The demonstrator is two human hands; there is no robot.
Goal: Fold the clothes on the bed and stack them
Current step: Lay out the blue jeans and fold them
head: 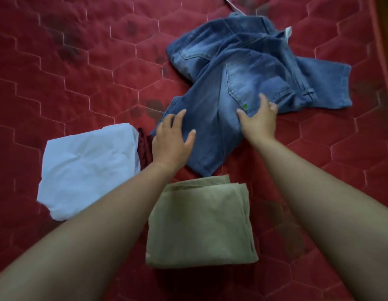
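The head view looks down on a bed (80, 61) with a red quilted cover, and the work appears partly done. Nearest the person lies a khaki garment (199, 224), folded into a neat, thick rectangle. To its left is a white garment (86, 168), also folded, though more loosely and with a rumpled surface. The two lie side by side and apart, so nothing is stacked yet. A scrap of dark red cloth (144, 146) shows between the white garment and the left wrist; what it is and whether it is folded cannot be told. The jeans (243, 68) lie farther up the bed, crumpled and twisted, one leg reaching toward the person and the waist bunched behind it. Both hands are on that near leg. The left hand (171, 140) rests flat on its left edge, its grip spread and holding nothing. The right hand (258, 118) lies near the back pocket, thumb and forefinger wide apart, its grip likewise spread and pressing, not pinching. By this showing the jeans are only being laid out: folding them and stacking all the clothes are still to do.
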